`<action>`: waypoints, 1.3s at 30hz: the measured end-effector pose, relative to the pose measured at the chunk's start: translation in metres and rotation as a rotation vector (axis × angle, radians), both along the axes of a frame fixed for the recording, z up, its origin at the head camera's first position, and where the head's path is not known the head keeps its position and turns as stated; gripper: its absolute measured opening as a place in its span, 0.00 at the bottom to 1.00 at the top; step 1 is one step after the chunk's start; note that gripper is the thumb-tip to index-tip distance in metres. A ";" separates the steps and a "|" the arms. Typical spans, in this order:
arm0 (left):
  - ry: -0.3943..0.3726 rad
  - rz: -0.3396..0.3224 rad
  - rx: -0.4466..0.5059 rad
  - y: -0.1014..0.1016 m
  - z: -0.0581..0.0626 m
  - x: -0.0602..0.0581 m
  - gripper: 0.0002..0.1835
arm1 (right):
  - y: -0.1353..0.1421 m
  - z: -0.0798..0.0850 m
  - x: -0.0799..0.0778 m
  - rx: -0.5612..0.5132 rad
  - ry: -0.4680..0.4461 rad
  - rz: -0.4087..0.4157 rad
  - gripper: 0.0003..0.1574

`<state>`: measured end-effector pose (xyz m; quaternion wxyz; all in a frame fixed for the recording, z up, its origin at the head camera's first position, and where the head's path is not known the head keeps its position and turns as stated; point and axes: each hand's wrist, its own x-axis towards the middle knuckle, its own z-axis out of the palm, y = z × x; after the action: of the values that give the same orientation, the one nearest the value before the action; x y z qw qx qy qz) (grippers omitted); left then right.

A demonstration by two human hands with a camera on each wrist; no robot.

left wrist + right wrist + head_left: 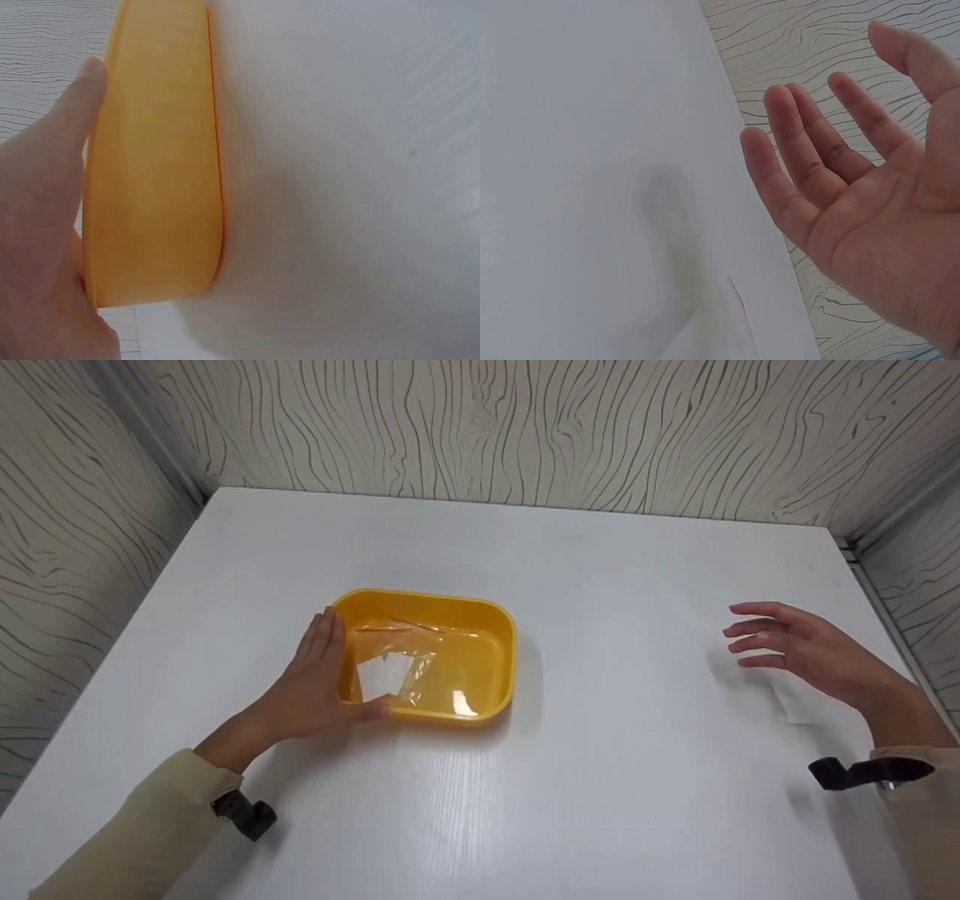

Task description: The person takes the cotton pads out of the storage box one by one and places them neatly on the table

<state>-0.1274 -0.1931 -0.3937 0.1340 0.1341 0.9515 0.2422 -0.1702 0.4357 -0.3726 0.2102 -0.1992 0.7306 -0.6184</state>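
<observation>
A yellow plastic tray (504, 709) with rounded corners stands left of the middle of the white table. My left hand (311, 694) holds its left end, the thumb over the near rim and the fingers along the left rim. The left wrist view shows the tray's outer wall (157, 165) beside the thumb. Clear zip bags (420, 649) with red seal lines and white pieces lie inside; how many is hard to tell. My right hand (814, 652) hovers over the right of the table, fingers spread loosely, palm bare. Below it lies another clear bag (739, 296), partly hidden, with something white (684, 341).
The white table (600, 780) ends at patterned panels (480, 431) at the back and both sides. A black wrist mount (246, 814) sits on the left sleeve, another mount (870, 772) on the right.
</observation>
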 end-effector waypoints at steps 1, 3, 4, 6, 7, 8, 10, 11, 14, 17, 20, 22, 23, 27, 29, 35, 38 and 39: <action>0.001 0.000 -0.002 0.000 0.000 0.000 0.77 | -0.001 0.000 -0.001 -0.007 0.000 0.005 0.29; 0.001 -0.001 -0.001 0.000 0.000 0.000 0.77 | -0.002 -0.001 -0.002 -0.031 -0.002 0.022 0.29; 0.002 -0.002 0.000 0.000 0.000 0.000 0.77 | -0.002 -0.002 -0.003 -0.046 -0.003 0.033 0.29; 0.009 -0.008 0.008 -0.001 0.001 0.001 0.77 | -0.004 -0.003 -0.005 -0.074 -0.009 0.051 0.29; 0.010 -0.011 0.010 -0.001 0.001 0.001 0.76 | -0.005 -0.004 -0.006 -0.081 -0.011 0.056 0.29; 0.014 -0.014 0.015 -0.001 0.001 0.001 0.76 | -0.006 -0.005 -0.006 -0.087 -0.013 0.061 0.30; 0.020 -0.020 0.020 -0.002 0.002 0.001 0.75 | -0.009 -0.005 -0.007 -0.087 -0.015 0.063 0.30; 0.022 -0.023 0.021 -0.002 0.002 0.002 0.75 | -0.010 -0.005 -0.008 -0.090 -0.018 0.064 0.30; 0.019 -0.022 0.016 -0.002 0.001 0.001 0.75 | -0.015 -0.005 -0.009 -0.086 -0.017 0.069 0.29; 0.018 -0.022 0.008 -0.002 0.001 0.001 0.76 | -0.019 -0.003 -0.011 -0.085 -0.021 0.071 0.29; 0.019 -0.022 0.000 -0.002 0.001 0.001 0.76 | -0.024 -0.002 -0.011 -0.055 -0.021 0.058 0.29; 0.021 -0.025 -0.005 -0.002 0.001 0.001 0.76 | -0.026 -0.001 -0.011 -0.027 -0.018 0.043 0.29; 0.023 -0.026 -0.007 -0.002 0.001 0.001 0.75 | -0.028 0.000 -0.011 -0.015 -0.015 0.037 0.29; 0.030 -0.026 -0.012 -0.001 0.000 0.000 0.75 | -0.034 0.002 -0.011 0.003 0.002 0.028 0.28; 0.033 -0.021 -0.013 -0.001 0.000 0.000 0.75 | -0.037 0.003 -0.013 -0.008 0.010 0.041 0.28; 0.027 -0.014 -0.010 -0.001 0.000 0.001 0.75 | -0.046 0.005 -0.015 -0.011 0.011 0.069 0.28; 0.025 -0.015 -0.012 -0.001 0.000 0.001 0.75 | -0.050 0.006 -0.016 -0.002 -0.005 0.070 0.28; 0.023 -0.014 -0.014 0.000 0.000 0.001 0.76 | -0.052 0.006 -0.017 0.000 -0.010 0.068 0.28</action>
<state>-0.1268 -0.1933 -0.3939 0.1256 0.1428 0.9537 0.2332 -0.1869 0.3841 -0.3662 0.2349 -0.2205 0.7224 -0.6118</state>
